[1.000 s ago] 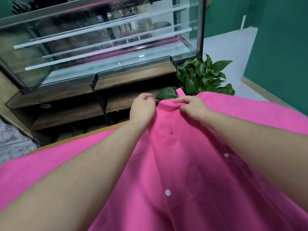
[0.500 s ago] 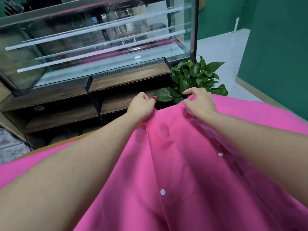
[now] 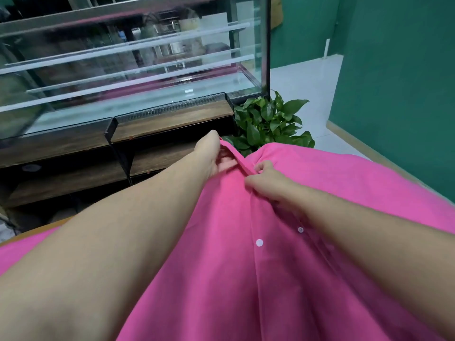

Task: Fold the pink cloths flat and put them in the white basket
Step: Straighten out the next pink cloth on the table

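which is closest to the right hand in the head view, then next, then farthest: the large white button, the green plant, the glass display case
From the right hand:
1. large white button, on the pink cloth just below the hand.
2. green plant, beyond the cloth's far edge.
3. glass display case, farther back and left.

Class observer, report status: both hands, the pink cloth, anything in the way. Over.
Left hand and right hand both pinch the pink cloth at its far edge. Cloth spread, unfolded. White basket not in view. Nothing blocking.
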Tool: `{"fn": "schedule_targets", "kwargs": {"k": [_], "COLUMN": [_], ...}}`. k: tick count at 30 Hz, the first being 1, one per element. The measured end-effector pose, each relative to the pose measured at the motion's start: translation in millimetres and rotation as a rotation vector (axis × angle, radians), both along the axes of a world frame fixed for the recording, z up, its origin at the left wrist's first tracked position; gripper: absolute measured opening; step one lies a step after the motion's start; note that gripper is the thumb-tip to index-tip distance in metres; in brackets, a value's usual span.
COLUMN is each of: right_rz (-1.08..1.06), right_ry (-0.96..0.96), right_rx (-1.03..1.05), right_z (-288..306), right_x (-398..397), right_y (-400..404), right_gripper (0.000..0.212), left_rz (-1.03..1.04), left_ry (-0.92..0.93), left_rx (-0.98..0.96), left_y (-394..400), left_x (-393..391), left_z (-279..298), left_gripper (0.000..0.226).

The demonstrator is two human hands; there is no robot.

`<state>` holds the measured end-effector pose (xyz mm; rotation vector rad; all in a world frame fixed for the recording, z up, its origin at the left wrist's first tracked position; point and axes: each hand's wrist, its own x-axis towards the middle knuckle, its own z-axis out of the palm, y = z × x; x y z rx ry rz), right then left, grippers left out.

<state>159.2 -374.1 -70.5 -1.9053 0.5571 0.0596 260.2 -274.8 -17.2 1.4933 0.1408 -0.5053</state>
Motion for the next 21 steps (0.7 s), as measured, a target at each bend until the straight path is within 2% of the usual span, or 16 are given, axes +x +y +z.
{"fn": "schedule_targets", "kwargs": {"k": [3,6,10,13,15,17,19,21], "right_rz": [-0.045,-0.054,-0.019,0.013,0.025,0.032,0.034,0.043], "right_ry": [-0.007,0.104,0.183,0.157,0.143,0.139,0.136,0.126], "right_rx": [-0.007,0.04,0.011,-0.013,-0.011,0.012,0.022,0.015], "right_z": [10,7,-9,-17,-22,-26,-30,-33], "right_x": [-4,-6,0,1,1,1,2,3], "right_y": [-17,-27,-32,-32,-35,-38,-41,-41], "right_gripper": [0.003,0.015,0.021,0.019,0.02,0.021,0.022,0.02], "left_rz": [-0.001,0.048,0.059,-0.182,-0.382,-0.539,-0.617,-0.671], "left_ry": [-0.004,-0.029,-0.019,0.003,-0.049,-0.174,-0.335,-0.506], "left_rx": [0.124,0.162,0.146,0.242,0.314,0.433,0.573,0.673], "left_y": [-3,-8,-23,-29,-29,-26,-23,-20], "left_x": [6,16,32,39,43,46,50,55], "left_z": [-10,-28,-43,-42,-38,-37,-39,-44], "left_gripper": [0.017,0.01,0.014,0.016,0.016,0.018,0.02,0.013]}}
